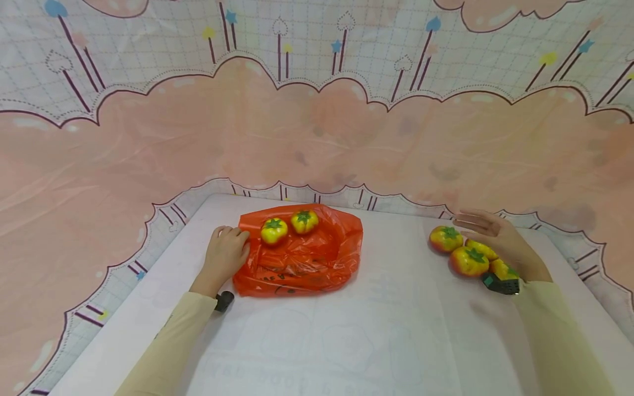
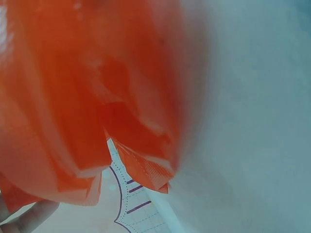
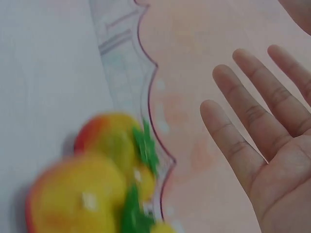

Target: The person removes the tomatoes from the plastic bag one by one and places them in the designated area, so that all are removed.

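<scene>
A red plastic bag (image 1: 297, 269) lies spread on the table, and my left hand (image 1: 226, 254) grips its left edge with bent fingers. Close up in the left wrist view, the bag (image 2: 87, 97) covers much of that hand; some fingers (image 2: 36, 216) show at the lower left. Two yellow-red, tomato-like fruits with green leafy tops, one on the left (image 1: 274, 231) and one on the right (image 1: 304, 221), rest on the bag. My right hand (image 1: 505, 242) is held over a cluster of several similar fruits (image 1: 468, 262). Its fingers (image 3: 245, 99) are straight and spread, holding nothing.
The white table (image 1: 346, 341) carries faint printed outlines. Behind it hangs a pink and white patterned cloth (image 1: 297, 137), which also runs along both sides. A black wrist device (image 1: 501, 284) sits under my right wrist, another (image 1: 224, 301) by my left.
</scene>
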`<state>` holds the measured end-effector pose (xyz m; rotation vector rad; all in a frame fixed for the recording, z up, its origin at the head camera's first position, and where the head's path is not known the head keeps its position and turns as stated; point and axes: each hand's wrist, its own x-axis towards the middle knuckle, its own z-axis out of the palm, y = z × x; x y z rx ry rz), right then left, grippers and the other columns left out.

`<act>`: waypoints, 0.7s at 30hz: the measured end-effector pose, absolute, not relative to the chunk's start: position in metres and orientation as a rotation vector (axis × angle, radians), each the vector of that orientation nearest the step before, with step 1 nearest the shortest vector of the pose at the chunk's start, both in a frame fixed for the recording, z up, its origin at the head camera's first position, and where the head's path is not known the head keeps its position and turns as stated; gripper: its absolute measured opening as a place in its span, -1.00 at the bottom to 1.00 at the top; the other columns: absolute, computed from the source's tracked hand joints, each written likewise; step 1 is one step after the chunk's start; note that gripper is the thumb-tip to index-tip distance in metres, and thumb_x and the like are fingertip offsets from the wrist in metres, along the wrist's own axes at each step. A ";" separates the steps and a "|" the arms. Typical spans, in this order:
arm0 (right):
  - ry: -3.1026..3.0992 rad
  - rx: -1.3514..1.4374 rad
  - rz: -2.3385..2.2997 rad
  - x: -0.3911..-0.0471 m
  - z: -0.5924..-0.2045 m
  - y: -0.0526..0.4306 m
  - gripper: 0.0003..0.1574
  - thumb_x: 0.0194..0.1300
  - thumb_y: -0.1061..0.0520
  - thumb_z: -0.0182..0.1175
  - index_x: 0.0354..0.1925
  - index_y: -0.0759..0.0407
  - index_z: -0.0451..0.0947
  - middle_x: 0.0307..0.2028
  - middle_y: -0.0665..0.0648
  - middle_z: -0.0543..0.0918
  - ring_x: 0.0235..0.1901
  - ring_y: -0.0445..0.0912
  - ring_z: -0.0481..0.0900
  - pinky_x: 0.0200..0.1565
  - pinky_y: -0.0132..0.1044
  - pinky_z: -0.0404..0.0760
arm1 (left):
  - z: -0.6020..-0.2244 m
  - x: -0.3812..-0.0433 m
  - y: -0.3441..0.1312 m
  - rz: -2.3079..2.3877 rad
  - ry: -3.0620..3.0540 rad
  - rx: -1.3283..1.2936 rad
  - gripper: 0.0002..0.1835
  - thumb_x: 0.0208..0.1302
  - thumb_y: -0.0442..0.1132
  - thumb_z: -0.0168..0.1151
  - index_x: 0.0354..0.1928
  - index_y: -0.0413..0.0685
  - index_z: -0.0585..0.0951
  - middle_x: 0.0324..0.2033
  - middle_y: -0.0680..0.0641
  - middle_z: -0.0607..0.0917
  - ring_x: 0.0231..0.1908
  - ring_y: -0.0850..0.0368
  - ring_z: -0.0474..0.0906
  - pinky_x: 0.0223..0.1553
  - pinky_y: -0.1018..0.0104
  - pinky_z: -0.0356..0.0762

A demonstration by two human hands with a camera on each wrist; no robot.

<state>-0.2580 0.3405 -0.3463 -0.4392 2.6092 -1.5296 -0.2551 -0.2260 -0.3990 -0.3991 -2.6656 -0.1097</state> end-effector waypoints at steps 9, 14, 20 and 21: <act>2.512 -0.564 -1.555 -0.281 -0.337 0.298 -0.39 0.35 0.11 0.08 0.34 0.05 0.23 0.18 -0.11 0.50 0.10 -0.41 0.49 0.03 -0.52 0.52 | -0.397 -0.255 -0.224 -0.114 -2.684 -0.340 -0.83 0.18 -0.27 0.20 -0.24 -0.24 0.61 -0.29 -0.24 0.68 -0.16 -0.19 0.52 0.16 -0.15 0.31; 2.489 -0.675 -1.554 -0.294 -0.333 0.273 -0.36 0.33 0.13 0.11 0.34 0.05 0.23 0.26 0.11 0.44 0.12 -0.35 0.50 0.03 -0.52 0.52 | -0.396 -0.255 -0.223 -0.133 -2.696 -0.292 -0.81 0.20 -0.26 0.19 -0.22 -0.25 0.61 -0.23 -0.27 0.67 -0.13 -0.21 0.50 0.18 -0.17 0.28; 2.525 -0.738 -1.477 -0.307 -0.328 0.245 -0.37 0.30 0.11 0.14 0.31 0.05 0.26 0.26 0.19 0.43 0.19 -0.13 0.48 0.14 -0.37 0.49 | -0.395 -0.255 -0.222 -0.149 -2.696 -0.263 -0.78 0.20 -0.26 0.19 -0.19 -0.26 0.62 -0.22 -0.28 0.66 -0.11 -0.23 0.49 0.19 -0.19 0.27; 2.517 -0.744 -1.476 -0.309 -0.328 0.240 -0.37 0.30 0.11 0.14 0.31 0.06 0.26 0.26 0.18 0.43 0.21 -0.07 0.47 0.17 -0.30 0.48 | -0.395 -0.255 -0.222 -0.150 -2.694 -0.260 -0.78 0.19 -0.26 0.19 -0.18 -0.26 0.62 -0.23 -0.29 0.66 -0.12 -0.23 0.49 0.19 -0.19 0.27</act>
